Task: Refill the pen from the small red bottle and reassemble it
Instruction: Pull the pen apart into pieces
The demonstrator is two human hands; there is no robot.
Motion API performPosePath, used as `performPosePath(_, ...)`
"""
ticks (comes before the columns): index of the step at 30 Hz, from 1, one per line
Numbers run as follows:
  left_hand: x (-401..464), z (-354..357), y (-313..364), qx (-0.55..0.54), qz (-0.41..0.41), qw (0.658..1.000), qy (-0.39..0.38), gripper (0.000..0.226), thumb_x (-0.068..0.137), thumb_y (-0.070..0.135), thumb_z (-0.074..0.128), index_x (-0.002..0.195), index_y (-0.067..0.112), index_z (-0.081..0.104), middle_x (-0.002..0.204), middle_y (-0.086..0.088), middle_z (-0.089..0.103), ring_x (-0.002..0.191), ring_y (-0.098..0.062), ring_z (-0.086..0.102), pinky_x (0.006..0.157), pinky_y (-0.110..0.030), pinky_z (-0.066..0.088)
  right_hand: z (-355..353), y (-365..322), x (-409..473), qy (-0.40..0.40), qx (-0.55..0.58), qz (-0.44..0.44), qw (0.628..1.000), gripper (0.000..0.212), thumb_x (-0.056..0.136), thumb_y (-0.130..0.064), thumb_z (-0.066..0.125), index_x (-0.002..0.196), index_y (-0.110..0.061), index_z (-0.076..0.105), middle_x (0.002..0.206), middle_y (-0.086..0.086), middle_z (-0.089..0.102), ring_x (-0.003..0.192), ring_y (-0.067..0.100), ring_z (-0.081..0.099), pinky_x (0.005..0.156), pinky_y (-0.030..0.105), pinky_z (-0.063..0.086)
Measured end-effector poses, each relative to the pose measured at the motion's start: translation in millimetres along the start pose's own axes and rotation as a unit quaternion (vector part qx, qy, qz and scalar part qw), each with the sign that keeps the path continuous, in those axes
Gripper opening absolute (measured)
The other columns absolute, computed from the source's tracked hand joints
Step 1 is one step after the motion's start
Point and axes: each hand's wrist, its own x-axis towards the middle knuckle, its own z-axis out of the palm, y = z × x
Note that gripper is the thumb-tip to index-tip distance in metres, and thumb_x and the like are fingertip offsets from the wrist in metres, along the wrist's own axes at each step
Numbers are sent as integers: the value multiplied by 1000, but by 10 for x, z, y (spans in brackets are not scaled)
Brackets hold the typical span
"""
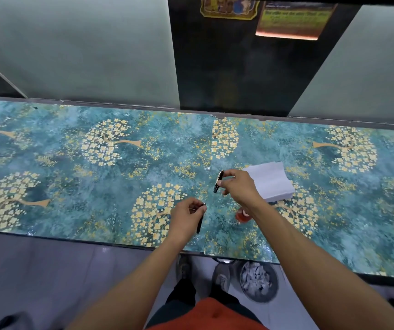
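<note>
Left hand: the left hand [187, 214] is closed around one black part of the pen [199, 223]. This part hangs down from the fingers, above the surface, near the front edge.
Right hand: the right hand [237, 185] pinches the other black pen part [218, 182]. This part is tilted, with a shiny clip at its top end. I think it is the cap, but it is too small to be sure.
Pen parts: the two parts are apart, one in each hand, near each other but not touching.
Red bottle: the small red bottle [242, 215] stands on the surface [72, 186], just under the right wrist and partly hidden by it. A bit of white shows at its top. I cannot tell if it is open.
Paper: a folded white paper [272, 182] lies on the surface behind the right hand.
Bin: a round bin [259, 282] with crumpled paper sits on the floor under the front edge.
Step now: I think the pen is being pulled apart. No ink is going in yet.
Next move: the part in the right hand needs a spot to rest on the surface. Then that hand is free for the bottle. The bottle must stay upright, since the wrist is close and could knock it over.
</note>
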Motion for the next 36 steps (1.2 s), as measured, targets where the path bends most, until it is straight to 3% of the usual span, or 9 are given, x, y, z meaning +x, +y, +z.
performPosePath(3,24,-48,-44,-32,-19,999,9,8,91,20,70,95,14,72,88,-2,71,85,-18,66,78,-32,53,42,14,-8,-7,-10,6,1000,12,90,-19,76,102,-18,73,86,6,76,57,9,68,53,27,42)
performPosePath(9,78,-53,-25,-82,-35,996,-14,9,95,17,64,101,14,70,93,-5,71,89,-19,68,84,-35,56,126,81,-19,-15,-15,10,1000,11,89,-19,77,98,-21,72,84,2,74,55,10,66,57,28,45)
performPosePath(11,107,-35,-8,-89,-48,995,-27,13,99,16,55,102,17,68,85,-7,67,76,-20,66,75,-39,55,135,85,-20,-23,-6,11,1000,10,89,-17,77,97,-20,71,88,2,74,57,12,66,57,26,45)
performPosePath(14,141,12,6,-95,-66,992,-42,23,101,16,44,105,17,66,68,-2,53,56,-17,45,59,-36,39,163,109,-22,-31,13,13,999,11,88,-16,78,96,-18,72,99,2,75,57,13,66,57,26,44)
performPosePath(19,137,88,82,-88,-37,994,-53,18,99,30,59,99,15,68,70,3,53,59,-14,44,62,-33,38,197,138,-68,-33,47,33,998,10,88,-18,79,94,-18,72,95,3,74,58,14,64,56,26,43)
performPosePath(24,154,120,58,-65,-16,996,-54,17,96,26,64,87,12,64,66,1,54,58,-17,44,59,-32,36,221,160,-79,-30,64,38,997,11,86,-18,80,95,-18,74,88,3,76,59,14,64,60,27,46)
performPosePath(31,173,59,47,-90,-57,989,-105,18,98,21,61,83,11,60,58,2,41,51,-15,32,55,-31,28,235,150,-39,19,99,47,994,17,89,-18,77,106,-15,71,92,4,74,63,15,61,63,30,46)
performPosePath(36,116,25,-106,-124,-98,981,-110,20,98,19,62,81,9,57,55,3,35,44,-12,28,50,-27,25,157,114,24,19,54,41,998,24,88,-23,79,109,-16,70,97,2,78,62,12,72,63,31,50)
